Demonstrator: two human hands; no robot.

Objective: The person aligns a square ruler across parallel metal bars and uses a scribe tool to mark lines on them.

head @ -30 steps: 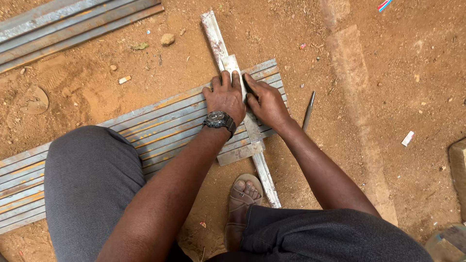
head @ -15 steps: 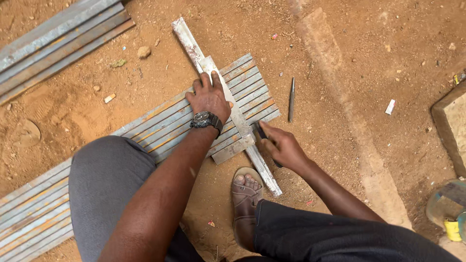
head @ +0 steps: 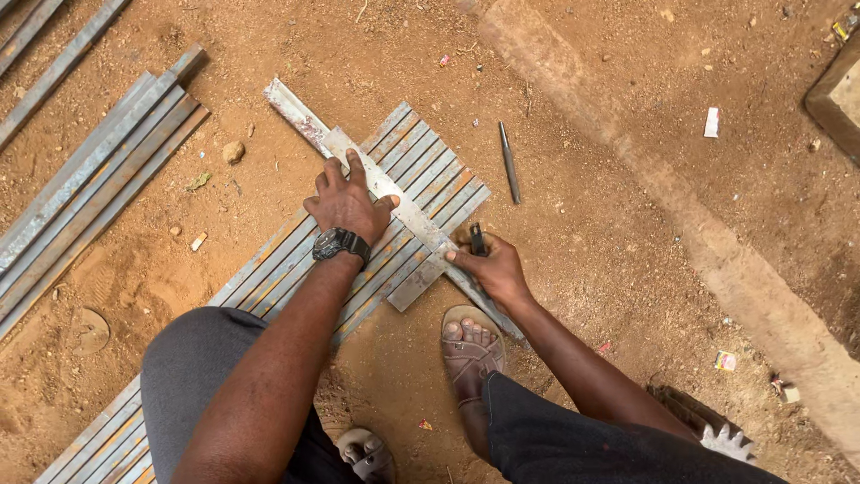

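Several long grey metal bars point(head: 269, 269) lie side by side on the red dirt, running from lower left to upper right. Across their ends lies a metal angle strip point(head: 309, 121). My left hand point(head: 348, 202), with a dark wristwatch, presses flat on that strip, fingers spread. My right hand point(head: 488, 264) sits at the near end of the strip and pinches a small dark marking tool point(head: 477, 238) against it. My sandalled foot point(head: 470, 345) rests just below the right hand.
A second stack of metal bars point(head: 90, 188) lies at the left. A thin dark rod point(head: 509, 163) lies on the dirt right of the bars. A concrete strip point(head: 717, 242) runs diagonally at the right. Small stones and litter are scattered about.
My right hand has slid down along the strip from beside the left hand to its near end. The left hand has stayed pressed on the strip.
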